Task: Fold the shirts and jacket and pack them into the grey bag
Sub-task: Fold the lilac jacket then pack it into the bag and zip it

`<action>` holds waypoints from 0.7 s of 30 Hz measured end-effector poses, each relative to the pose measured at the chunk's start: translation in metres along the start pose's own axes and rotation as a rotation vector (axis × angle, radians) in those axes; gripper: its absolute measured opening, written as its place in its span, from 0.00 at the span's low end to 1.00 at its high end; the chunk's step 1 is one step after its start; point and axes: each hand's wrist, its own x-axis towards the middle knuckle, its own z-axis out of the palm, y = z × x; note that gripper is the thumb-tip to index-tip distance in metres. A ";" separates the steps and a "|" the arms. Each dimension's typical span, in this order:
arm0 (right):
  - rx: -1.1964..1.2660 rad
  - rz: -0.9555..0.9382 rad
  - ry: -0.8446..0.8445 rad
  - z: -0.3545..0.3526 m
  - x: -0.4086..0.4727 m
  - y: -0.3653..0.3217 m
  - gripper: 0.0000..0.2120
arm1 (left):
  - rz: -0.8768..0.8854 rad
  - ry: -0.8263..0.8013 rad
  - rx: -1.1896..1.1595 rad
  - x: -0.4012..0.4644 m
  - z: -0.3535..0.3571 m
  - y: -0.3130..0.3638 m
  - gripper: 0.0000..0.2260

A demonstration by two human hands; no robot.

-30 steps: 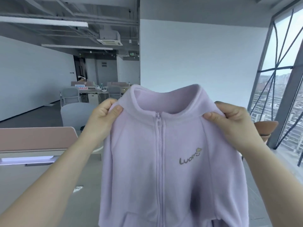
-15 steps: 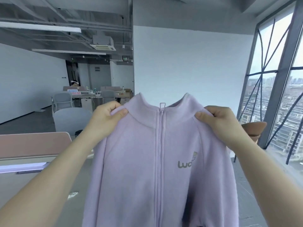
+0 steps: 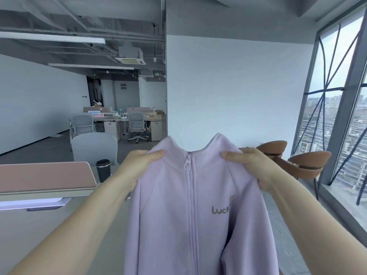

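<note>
Up in front of your chest, the lilac jacket [image 3: 190,215] hangs by its shoulders, front side facing you, zip done up to the collar. Your left hand [image 3: 137,165] pinches the shoulder seam on its side with the thumb on top and the fingers [image 3: 156,153] curled behind the fabric; your right hand [image 3: 252,165] does the same on the other shoulder. So both sets of fingers are clamped on the jacket, one at each shoulder and about level, neither really nearer than the other.

The bit that matters: the jacket's long axis runs straight down from your hands, collar up top between them, hem somewhere below the bottom of the view where I can't see it. The zip is pretty much the centre line and it's plumb, so the jacket is squared up. The sleeve on your right looks like it's drooping inward a bit, hard to say more.

The pale worktop [image 3: 49,235] is below and off to your left, with a black travel cup [image 3: 103,169] and a pinkish divider panel [image 3: 45,177] sitting toward the far left. My guess is your next move is to lay the jacket flat there, hem first, keeping the zip line straight so the fold comes out even. Watch the cup. No grey bag or shirts in view right now, so packing looks a good way off.
</note>
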 end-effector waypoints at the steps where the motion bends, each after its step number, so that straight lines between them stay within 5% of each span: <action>1: 0.103 0.031 0.002 0.000 0.002 0.000 0.12 | -0.009 0.002 -0.046 0.002 -0.001 0.000 0.12; 4: 0.286 0.151 0.156 0.009 0.024 0.015 0.11 | -0.081 0.067 -0.092 0.013 0.010 -0.008 0.16; 6: 0.249 0.188 0.247 0.019 0.039 0.030 0.18 | -0.165 0.127 -0.128 0.018 0.025 -0.017 0.16; 9: 0.194 0.174 0.278 0.034 0.048 0.040 0.15 | -0.319 0.126 -0.286 0.026 0.042 -0.031 0.20; 18: -0.110 -0.111 -0.004 0.064 0.032 0.023 0.17 | -0.056 -0.087 -0.106 0.006 0.074 -0.012 0.22; 21: -0.107 -0.153 -0.072 0.064 0.027 0.026 0.19 | -0.025 -0.032 -0.016 0.006 0.069 -0.013 0.20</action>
